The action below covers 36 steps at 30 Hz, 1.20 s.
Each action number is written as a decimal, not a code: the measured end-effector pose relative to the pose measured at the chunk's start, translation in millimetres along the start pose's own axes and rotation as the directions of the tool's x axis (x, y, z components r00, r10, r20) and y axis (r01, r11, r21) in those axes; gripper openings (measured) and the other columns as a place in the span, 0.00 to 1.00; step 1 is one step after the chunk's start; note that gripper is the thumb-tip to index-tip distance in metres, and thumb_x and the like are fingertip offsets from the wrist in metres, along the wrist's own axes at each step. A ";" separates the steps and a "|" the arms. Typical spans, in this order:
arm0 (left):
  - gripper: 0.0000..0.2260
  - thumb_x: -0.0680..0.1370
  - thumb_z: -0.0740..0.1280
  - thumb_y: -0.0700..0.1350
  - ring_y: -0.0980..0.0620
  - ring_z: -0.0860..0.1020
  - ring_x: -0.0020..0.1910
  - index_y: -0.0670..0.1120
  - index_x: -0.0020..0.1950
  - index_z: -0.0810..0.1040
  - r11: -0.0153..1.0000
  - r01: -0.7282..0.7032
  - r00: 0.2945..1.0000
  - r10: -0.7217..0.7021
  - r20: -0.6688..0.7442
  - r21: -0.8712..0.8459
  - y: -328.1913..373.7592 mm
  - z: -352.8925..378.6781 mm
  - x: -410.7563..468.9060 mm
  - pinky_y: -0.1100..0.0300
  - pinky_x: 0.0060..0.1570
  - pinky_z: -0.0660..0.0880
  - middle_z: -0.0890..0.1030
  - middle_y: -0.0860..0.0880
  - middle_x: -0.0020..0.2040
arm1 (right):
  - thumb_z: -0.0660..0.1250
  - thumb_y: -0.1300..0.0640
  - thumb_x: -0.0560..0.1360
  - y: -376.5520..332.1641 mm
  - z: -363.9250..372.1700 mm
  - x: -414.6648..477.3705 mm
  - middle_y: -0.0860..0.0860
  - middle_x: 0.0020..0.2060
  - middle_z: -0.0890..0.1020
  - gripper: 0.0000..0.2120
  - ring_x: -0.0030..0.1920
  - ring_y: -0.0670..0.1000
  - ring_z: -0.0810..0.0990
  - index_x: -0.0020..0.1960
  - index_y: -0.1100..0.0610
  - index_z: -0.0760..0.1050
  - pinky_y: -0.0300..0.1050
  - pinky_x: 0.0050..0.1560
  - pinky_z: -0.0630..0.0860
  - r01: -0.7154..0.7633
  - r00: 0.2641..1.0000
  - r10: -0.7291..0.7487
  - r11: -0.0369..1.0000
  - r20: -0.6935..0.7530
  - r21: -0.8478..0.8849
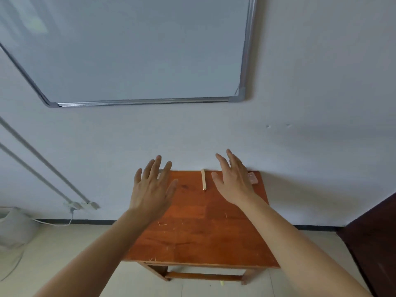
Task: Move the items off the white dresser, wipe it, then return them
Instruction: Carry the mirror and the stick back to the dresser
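A small reddish-brown wooden table [199, 232] stands against the white wall; no white dresser is in view. A pale wooden pencil [203, 179] lies near the table's back edge, pointing toward me. A small clear pinkish block [252, 178] lies at the back right corner, partly hidden by my right hand [233, 179]. My right hand hovers over the back right of the table, fingers spread, holding nothing. My left hand [152, 185] hovers over the back left edge, also spread and empty. A grey thing peeks out behind its fingers; what it is I cannot tell.
A whiteboard [132, 50] with a grey frame hangs on the wall above. A power strip [82, 205] with a white cable sits low on the wall at left, beside a grey bag [15, 228]. Dark wooden furniture [377, 239] stands at the right.
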<state>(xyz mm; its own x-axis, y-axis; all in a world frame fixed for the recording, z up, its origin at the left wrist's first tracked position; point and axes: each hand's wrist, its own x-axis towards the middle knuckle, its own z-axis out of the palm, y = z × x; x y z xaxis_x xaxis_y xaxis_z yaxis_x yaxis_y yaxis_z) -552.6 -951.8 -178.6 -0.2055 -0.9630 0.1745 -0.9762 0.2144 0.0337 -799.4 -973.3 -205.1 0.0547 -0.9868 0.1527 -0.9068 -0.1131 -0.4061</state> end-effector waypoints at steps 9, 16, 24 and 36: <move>0.28 0.82 0.49 0.60 0.44 0.49 0.79 0.51 0.79 0.50 0.994 0.106 0.951 -0.100 0.294 -0.004 -66.4 105.1 60.7 0.43 0.74 0.55 0.45 0.46 0.80 | 0.58 0.47 0.82 2.2 109.6 50.9 0.58 0.80 0.48 0.31 0.79 0.59 0.49 0.80 0.51 0.49 0.58 0.77 0.52 -0.076 0.947 0.099 0.993 0.306 -0.085; 0.30 0.81 0.50 0.62 0.43 0.44 0.79 0.53 0.79 0.48 0.986 0.153 0.909 -0.116 0.401 -0.063 -108.2 180.4 122.2 0.41 0.75 0.49 0.42 0.45 0.80 | 0.57 0.45 0.82 3.4 171.0 100.5 0.59 0.79 0.45 0.33 0.79 0.60 0.48 0.80 0.49 0.44 0.57 0.77 0.52 -0.198 0.905 0.239 0.969 0.353 -0.147; 0.35 0.80 0.51 0.65 0.39 0.39 0.78 0.51 0.79 0.41 0.965 0.245 0.876 -0.181 0.447 -0.089 -126.1 272.1 156.7 0.41 0.74 0.45 0.37 0.41 0.79 | 0.53 0.42 0.83 12.7 250.9 109.3 0.60 0.79 0.44 0.32 0.79 0.61 0.51 0.81 0.50 0.43 0.57 0.77 0.56 -0.280 0.874 0.348 0.931 0.339 -0.233; 0.23 0.83 0.51 0.54 0.38 0.53 0.76 0.60 0.78 0.49 0.973 0.198 0.894 -0.130 0.429 -0.117 -107.8 278.6 105.5 0.39 0.71 0.56 0.51 0.40 0.78 | 0.69 0.58 0.77 6.3 265.9 63.6 0.52 0.66 0.75 0.14 0.57 0.54 0.77 0.62 0.57 0.80 0.51 0.51 0.81 -0.256 0.951 0.283 0.946 0.124 -0.198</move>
<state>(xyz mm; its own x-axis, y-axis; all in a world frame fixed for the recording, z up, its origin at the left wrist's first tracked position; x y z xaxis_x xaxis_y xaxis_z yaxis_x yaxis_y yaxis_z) -488.4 -1122.0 -437.9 -0.0867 -0.9589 -0.2703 -0.9825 0.0373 0.1826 -690.5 -1067.7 -437.5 -0.1531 -0.9849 -0.0811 -0.9548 0.1686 -0.2448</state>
